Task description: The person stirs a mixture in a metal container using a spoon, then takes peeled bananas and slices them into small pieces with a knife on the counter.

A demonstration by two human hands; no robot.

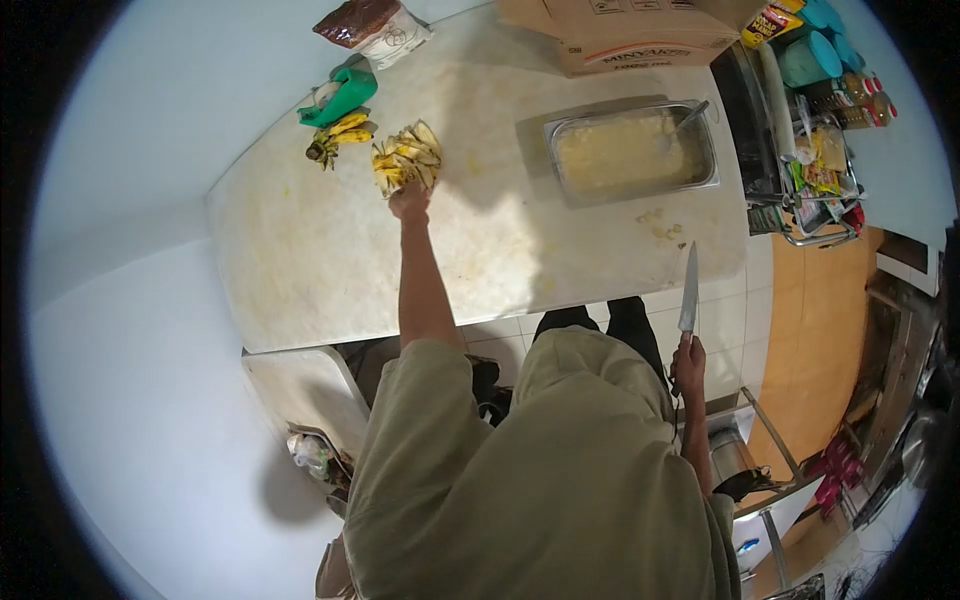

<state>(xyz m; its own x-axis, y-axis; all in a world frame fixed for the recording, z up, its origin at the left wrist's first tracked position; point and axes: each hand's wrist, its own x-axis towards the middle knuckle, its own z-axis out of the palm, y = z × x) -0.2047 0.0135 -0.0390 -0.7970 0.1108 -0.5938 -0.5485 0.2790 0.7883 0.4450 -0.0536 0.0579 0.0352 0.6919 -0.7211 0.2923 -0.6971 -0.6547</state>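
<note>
My left hand (410, 200) is at the near edge of a pile of yellow and whitish banana peels (408, 155) on the pale table. Its fingers look closed on the lowest part of the pile, though the tips are partly hidden. Just left of the pile lie several small bananas (345, 132) on a dark stem. Beyond the table's front edge, my right hand (688, 365) is wrapped around the handle of a kitchen knife (691, 285), whose blade points forward. A rectangular metal tray (566, 194) holds a pale yellow mixture, with a spoon handle (692, 115) leaning out.
A green tape dispenser (342, 96) and a brown-and-white bag (375, 32) sit at the far left. Behind the tray stands a cardboard box (640, 45). Small scraps (658, 226) lie on the table (330, 260). A rack (825, 190) with packets and bottles is at right.
</note>
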